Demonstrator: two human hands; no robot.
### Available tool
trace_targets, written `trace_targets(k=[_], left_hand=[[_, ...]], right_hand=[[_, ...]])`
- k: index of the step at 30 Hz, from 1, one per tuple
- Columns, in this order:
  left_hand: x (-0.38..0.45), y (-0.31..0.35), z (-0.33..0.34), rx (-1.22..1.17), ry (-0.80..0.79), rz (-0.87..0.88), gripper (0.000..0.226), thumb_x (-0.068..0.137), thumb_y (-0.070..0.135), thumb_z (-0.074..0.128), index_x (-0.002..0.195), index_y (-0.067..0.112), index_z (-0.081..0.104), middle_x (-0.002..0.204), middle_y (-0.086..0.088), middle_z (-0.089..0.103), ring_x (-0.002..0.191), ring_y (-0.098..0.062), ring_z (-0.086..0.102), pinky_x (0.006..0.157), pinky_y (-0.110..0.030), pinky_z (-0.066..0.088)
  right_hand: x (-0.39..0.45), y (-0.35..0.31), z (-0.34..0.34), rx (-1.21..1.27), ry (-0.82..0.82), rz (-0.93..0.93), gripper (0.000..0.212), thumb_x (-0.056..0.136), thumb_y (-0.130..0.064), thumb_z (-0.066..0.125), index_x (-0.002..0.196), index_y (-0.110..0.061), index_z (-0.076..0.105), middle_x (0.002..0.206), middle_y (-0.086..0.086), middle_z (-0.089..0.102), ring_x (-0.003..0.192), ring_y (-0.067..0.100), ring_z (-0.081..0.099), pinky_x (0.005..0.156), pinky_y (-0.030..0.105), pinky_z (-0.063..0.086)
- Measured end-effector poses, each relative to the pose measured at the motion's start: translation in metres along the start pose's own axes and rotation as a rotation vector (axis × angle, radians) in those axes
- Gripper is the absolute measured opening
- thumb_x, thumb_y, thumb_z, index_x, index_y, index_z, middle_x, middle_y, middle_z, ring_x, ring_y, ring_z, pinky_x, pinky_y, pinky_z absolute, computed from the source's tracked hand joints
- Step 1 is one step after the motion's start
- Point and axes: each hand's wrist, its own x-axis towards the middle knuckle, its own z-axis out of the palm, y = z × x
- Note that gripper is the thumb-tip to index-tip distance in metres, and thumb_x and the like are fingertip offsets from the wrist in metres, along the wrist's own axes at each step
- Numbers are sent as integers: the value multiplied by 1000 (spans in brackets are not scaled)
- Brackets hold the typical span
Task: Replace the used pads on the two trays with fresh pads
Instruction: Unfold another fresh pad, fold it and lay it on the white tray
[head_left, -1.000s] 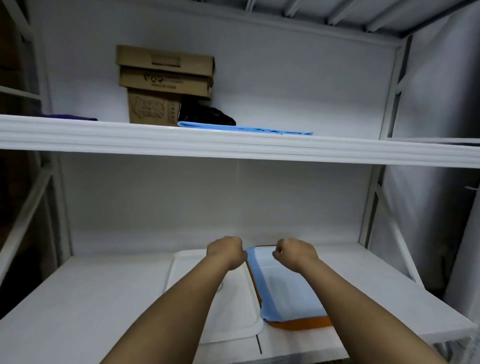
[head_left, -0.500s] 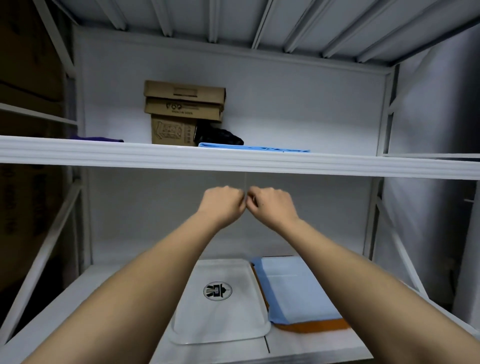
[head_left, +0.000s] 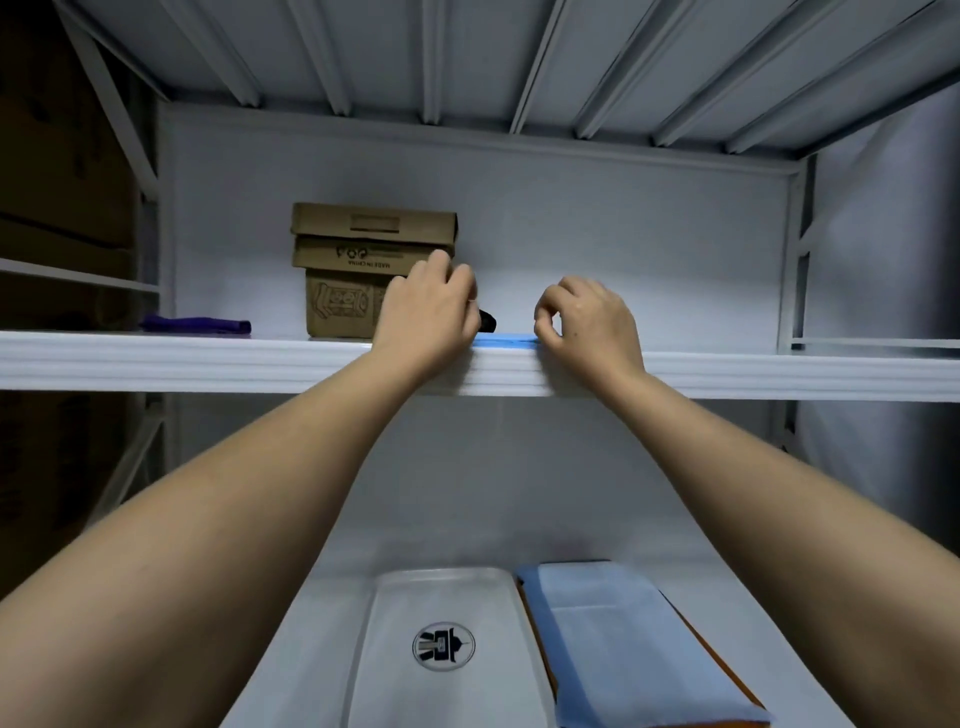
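Both arms up at upper shelf (head_left: 208, 358) edge. Left hand (head_left: 428, 317) fingers curled, over shelf lip by blue pad stack (head_left: 506, 340); can't tell if it grips anything. Right hand (head_left: 589, 325) thumb + forefinger pinched at right end of visible blue strip; contact w/ pad unclear. Cardboard boxes (head_left: 363, 260) stacked 3 high behind left hand; purple cloth (head_left: 195, 325) farther left; small black item (head_left: 487, 322) btwn hands. Lower shelf: white tray (head_left: 395, 675) bare, round logo showing; just beside it on right, orange tray (head_left: 724, 670) w/ blue pad (head_left: 634, 654) laid in it.
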Motion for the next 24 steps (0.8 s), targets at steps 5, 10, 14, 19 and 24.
trace_targets(k=[5, 10, 14, 19, 24], left_hand=[[31, -14, 11, -161, -558, -471, 60, 93, 54, 34, 140, 16, 38, 144, -17, 30, 130, -37, 36, 104, -47, 31], [41, -26, 24, -291, -848, -519, 64, 99, 47, 31, 150, 9, 22, 157, -12, 20, 143, -29, 20, 115, -38, 17], [45, -26, 37, -299, -825, -545, 65, 95, 45, 42, 146, 7, 30, 150, -13, 33, 135, -31, 34, 107, -37, 27], [46, -26, 41, -380, -779, -586, 57, 91, 39, 50, 136, 6, 45, 136, -14, 48, 120, -32, 48, 96, -35, 36], [49, -34, 38, -487, -610, -669, 5, 89, 10, 54, 93, 12, 56, 104, -6, 54, 94, -21, 46, 75, -29, 40]], right_hand=[[29, 33, 14, 2, -362, 302, 30, 92, -34, 44, 115, -20, 58, 124, 4, 54, 116, 25, 46, 92, 36, 35], [40, 65, 28, 10, -739, 656, 60, 89, -52, 46, 138, -18, 38, 142, 10, 36, 128, 32, 38, 100, 41, 33], [42, 71, 37, -10, -818, 666, 42, 85, -47, 50, 114, -16, 48, 123, 6, 53, 106, 27, 50, 88, 36, 40], [41, 67, 34, 17, -771, 617, 40, 86, -41, 52, 116, -14, 54, 114, 4, 57, 108, 26, 54, 95, 36, 43], [38, 67, 28, 81, -683, 633, 25, 82, -23, 58, 99, -6, 63, 102, 12, 63, 94, 29, 57, 79, 33, 45]])
